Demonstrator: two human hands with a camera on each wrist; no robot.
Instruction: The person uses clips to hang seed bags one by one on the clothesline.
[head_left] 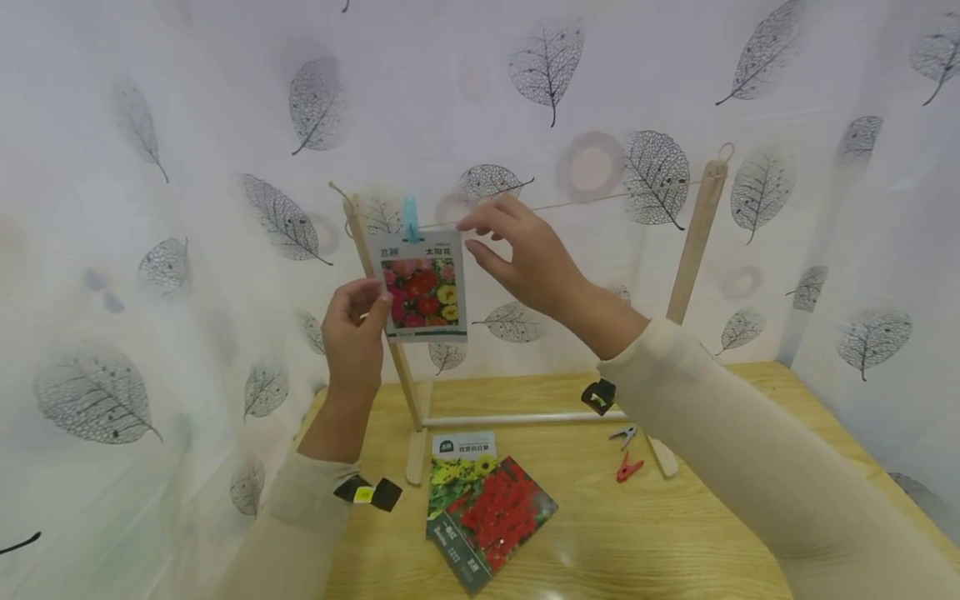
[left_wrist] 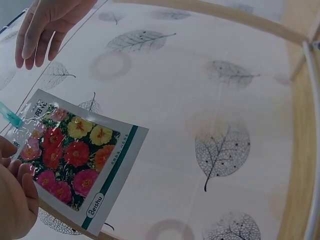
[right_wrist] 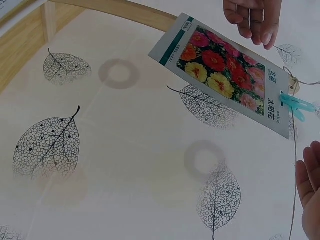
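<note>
A seed packet (head_left: pixel 423 293) with red, pink and yellow flowers hangs from a thin string (head_left: pixel 592 200), held at its top by a light-blue clothespin (head_left: pixel 409 219). At the packet's left edge is my left hand (head_left: pixel 356 325); in the head view its thumb overlaps the edge. The right wrist view shows those left fingers (right_wrist: pixel 250 20) relaxed and apart from the packet. My right hand (head_left: pixel 525 254) is raised by the packet's upper right corner, close to the string. Its fingers (left_wrist: pixel 37 45) are loosely bent and hold nothing in the left wrist view.
Wooden posts (head_left: pixel 697 242) carry the string, joined below by a white rod (head_left: pixel 525 418). On the wooden table (head_left: pixel 600 533) lie a red-flower packet (head_left: pixel 498 517) overlapping a yellow-flower packet (head_left: pixel 457 471), a red clothespin (head_left: pixel 629 467) and a grey clothespin (head_left: pixel 623 436). Leaf-patterned curtain (head_left: pixel 450 100) hangs behind.
</note>
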